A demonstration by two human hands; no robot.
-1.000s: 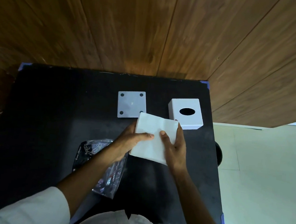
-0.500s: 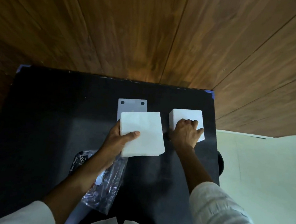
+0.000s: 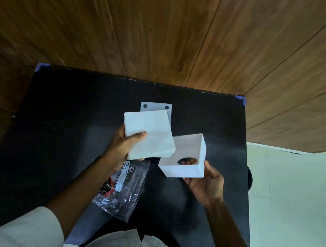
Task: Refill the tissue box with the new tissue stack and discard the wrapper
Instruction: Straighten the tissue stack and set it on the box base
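Note:
My left hand (image 3: 122, 147) grips a white tissue stack (image 3: 150, 134) above the middle of the black table (image 3: 60, 132), thumb on top. My right hand (image 3: 207, 181) holds the white tissue box (image 3: 185, 166) lifted and turned over, its open underside facing me. The oval dispensing hole shows inside at the bottom, with fingers visible through it. The stack's right corner overlaps the box's open rim. The clear printed plastic wrapper (image 3: 125, 189) lies on the table under my left wrist.
The flat grey base plate (image 3: 156, 107) of the box, with dark round feet, lies on the table behind the stack. A wooden panel wall (image 3: 167, 33) rises behind the table. Pale floor (image 3: 290, 207) lies off the table's right edge.
My right hand went from the stack to the box, picked it up off the table and flipped it open side up. My left hand kept the stack and brought it beside the box.

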